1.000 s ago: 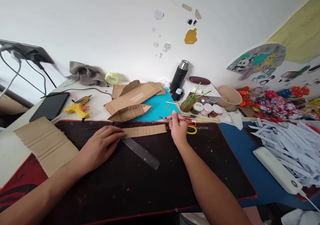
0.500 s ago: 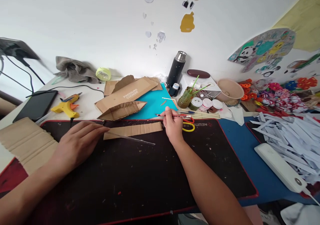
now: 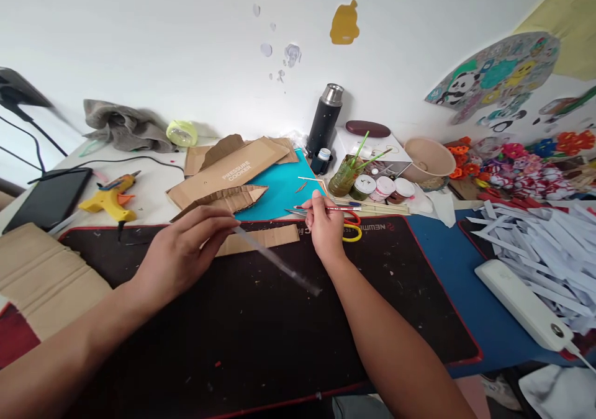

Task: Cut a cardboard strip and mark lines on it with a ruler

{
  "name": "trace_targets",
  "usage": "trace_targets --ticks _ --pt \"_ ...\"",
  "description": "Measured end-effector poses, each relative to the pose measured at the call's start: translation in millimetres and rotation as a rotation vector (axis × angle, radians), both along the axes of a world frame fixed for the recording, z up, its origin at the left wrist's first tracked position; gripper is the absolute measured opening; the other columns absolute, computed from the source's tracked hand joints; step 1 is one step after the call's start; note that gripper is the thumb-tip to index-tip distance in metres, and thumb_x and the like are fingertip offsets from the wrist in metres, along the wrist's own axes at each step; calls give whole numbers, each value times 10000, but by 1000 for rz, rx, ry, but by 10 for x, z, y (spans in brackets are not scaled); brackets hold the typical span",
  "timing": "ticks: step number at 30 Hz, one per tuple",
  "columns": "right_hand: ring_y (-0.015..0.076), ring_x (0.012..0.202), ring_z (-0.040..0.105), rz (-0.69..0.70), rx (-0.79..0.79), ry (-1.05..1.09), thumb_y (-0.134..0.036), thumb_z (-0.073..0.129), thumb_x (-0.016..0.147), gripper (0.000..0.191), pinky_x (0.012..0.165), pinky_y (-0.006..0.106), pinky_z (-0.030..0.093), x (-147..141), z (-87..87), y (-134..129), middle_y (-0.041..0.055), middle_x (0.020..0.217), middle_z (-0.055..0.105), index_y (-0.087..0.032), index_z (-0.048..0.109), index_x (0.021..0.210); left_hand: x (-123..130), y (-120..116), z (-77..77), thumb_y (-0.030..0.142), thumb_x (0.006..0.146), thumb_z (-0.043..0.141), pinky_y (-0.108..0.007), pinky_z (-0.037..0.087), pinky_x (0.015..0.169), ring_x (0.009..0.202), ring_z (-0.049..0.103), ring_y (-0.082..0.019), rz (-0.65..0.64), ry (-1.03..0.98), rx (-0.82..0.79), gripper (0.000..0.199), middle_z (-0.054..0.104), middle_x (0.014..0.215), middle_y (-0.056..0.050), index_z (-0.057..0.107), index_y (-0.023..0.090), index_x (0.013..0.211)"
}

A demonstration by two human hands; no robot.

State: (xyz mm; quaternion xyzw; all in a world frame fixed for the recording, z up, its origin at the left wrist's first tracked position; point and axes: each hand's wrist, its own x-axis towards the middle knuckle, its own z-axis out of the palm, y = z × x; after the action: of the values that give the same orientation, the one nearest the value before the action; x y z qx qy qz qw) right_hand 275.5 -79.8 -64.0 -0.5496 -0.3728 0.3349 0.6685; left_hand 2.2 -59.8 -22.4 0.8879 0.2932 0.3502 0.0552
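Observation:
My left hand pinches one end of a clear plastic ruler, blurred and slanting down to the right above the mat. Below it, a narrow cardboard strip lies partly hidden by the hand. My right hand is closed around a red pencil held sideways. Under that hand rest scissors with red and yellow handles, their blades pointing left. A boat-shaped cardboard piece sits behind my left hand, at the mat's far edge.
A yellow glue gun and a cardboard sheet are on the left. Behind lie a printed cardboard piece and a blue sheet. A black flask, brush jar and paint pots stand behind my right hand.
My left hand has lifted and moved right with the ruler, which now tilts more steeply. My right hand stays near the scissors with the pencil in it. The view has shifted slightly.

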Motion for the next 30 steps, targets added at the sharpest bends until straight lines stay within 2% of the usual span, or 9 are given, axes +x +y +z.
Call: trace_targets --ticks 3,6,8,11,18,22,27,30 --pt "103 418 361 -5 5 26 -789 675 966 625 447 279 283 17 16 3 -85 449 395 -226 653 695 76 35 -98 379 1143 544 -344 649 929 1039 774 -212 -14 94 -120 241 782 1163 -61 723 235 1068" --pt "101 405 362 4 3 44 -807 674 956 637 439 277 288 47 21 15 -86 440 399 -228 644 693 20 -17 -278 474 1158 466 -425 638 1019 1259 738 -279 -93 219 -232 354 754 1381 -111 705 234 1052" --pt "100 404 364 10 4 43 -822 658 956 649 435 274 288 66 22 20 -84 444 408 -229 639 693 -56 -57 -376 457 1163 454 -436 636 1035 1322 717 -287 -125 241 -268 337 735 1448 -121 693 234 1080" --pt "98 412 375 14 2 22 -832 653 955 659 438 267 291 78 23 15 -83 455 419 -225 647 697 -174 -65 -436 384 1164 465 -429 632 1048 1342 712 -274 -165 228 -275 265 742 1448 -113 677 236 1100" --pt "101 429 407 42 -5 -23 -834 657 956 662 450 262 319 35 17 -18 -79 462 437 -220 664 708 -305 25 -390 285 1127 551 -427 621 1094 1389 694 -268 -232 180 -254 123 740 1472 -95 660 237 1097" --pt "103 437 412 51 -11 -33 -825 651 967 658 456 260 321 26 4 -17 -78 465 438 -220 667 709 -305 -17 -316 224 1111 595 -432 585 1133 1415 665 -267 -248 167 -112 82 731 1469 -97 675 230 1096" --pt "102 426 409 55 -25 -27 -815 647 971 648 452 258 319 35 2 -13 -80 457 436 -219 668 717 -322 -98 -202 138 1053 673 -341 586 961 1095 746 -211 -200 144 122 150 806 1181 -49 691 222 1176" --pt "100 408 394 45 -15 6 -804 664 963 633 440 257 307 64 6 -17 -86 447 423 -222 662 714 -313 -122 -196 150 1064 652 -343 563 898 1011 748 -211 -204 204 212 131 813 1132 -41 706 222 1158"
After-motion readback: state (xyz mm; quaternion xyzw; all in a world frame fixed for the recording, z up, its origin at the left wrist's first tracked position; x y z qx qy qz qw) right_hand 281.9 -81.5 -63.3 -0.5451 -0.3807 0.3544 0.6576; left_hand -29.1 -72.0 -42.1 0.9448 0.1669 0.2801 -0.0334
